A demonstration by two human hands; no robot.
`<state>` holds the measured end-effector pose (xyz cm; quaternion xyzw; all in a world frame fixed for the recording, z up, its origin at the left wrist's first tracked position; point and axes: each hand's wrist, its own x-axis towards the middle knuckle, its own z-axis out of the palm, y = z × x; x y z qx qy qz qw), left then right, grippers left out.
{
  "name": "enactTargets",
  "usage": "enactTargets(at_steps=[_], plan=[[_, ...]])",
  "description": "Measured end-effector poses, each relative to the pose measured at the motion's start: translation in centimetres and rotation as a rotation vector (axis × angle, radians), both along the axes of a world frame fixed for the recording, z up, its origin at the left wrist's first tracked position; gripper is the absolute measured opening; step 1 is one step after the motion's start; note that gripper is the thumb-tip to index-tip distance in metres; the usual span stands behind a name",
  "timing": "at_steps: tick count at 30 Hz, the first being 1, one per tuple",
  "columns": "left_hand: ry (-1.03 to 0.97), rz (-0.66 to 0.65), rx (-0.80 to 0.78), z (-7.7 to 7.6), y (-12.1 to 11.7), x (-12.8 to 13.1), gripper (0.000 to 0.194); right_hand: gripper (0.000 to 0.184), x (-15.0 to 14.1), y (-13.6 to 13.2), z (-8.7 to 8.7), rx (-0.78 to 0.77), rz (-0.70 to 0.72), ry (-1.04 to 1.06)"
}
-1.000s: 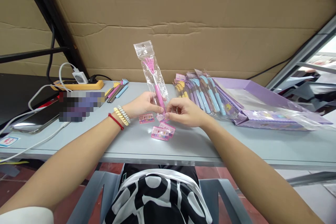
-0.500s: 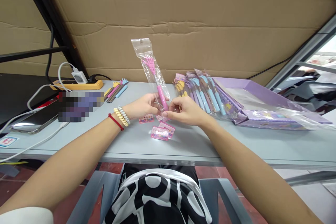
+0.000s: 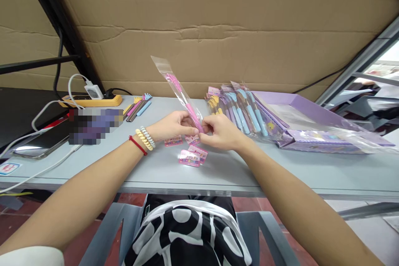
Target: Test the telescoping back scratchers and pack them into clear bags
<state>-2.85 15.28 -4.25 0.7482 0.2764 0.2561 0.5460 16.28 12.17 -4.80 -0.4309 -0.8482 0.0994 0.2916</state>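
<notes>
A clear plastic bag (image 3: 174,83) with a pink hand-shaped pen inside stands tilted up and to the left above the grey table (image 3: 280,170). My left hand (image 3: 170,124) pinches its lower end from the left. My right hand (image 3: 220,131) pinches the same end from the right, fingertips meeting my left. Several small pink cards (image 3: 190,157) lie on the table just under and in front of both hands.
A pile of bagged pens (image 3: 237,106) and a purple tray (image 3: 299,112) sit at the right. Loose pens (image 3: 139,106), a yellow power strip (image 3: 93,100) with charger and white cables, and a phone (image 3: 43,141) lie at the left. A cardboard wall stands behind.
The bag has tipped further over to the left and turned edge-on, its top lower than before. Both hands stay at its lower end, fingers drawn closer together.
</notes>
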Motion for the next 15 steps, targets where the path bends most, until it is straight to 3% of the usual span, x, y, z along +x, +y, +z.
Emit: enactTargets(at_steps=[9, 15], plan=[[0.036, 0.067, -0.008, 0.0, 0.1, 0.1, 0.041, 0.019, 0.5, -0.2, 0.9, 0.121, -0.164, 0.323], [0.046, 0.055, -0.032, 0.2, 0.1, -0.1, 0.045, 0.020, 1.6, 0.2, 1.2, 0.295, -0.346, 0.356]])
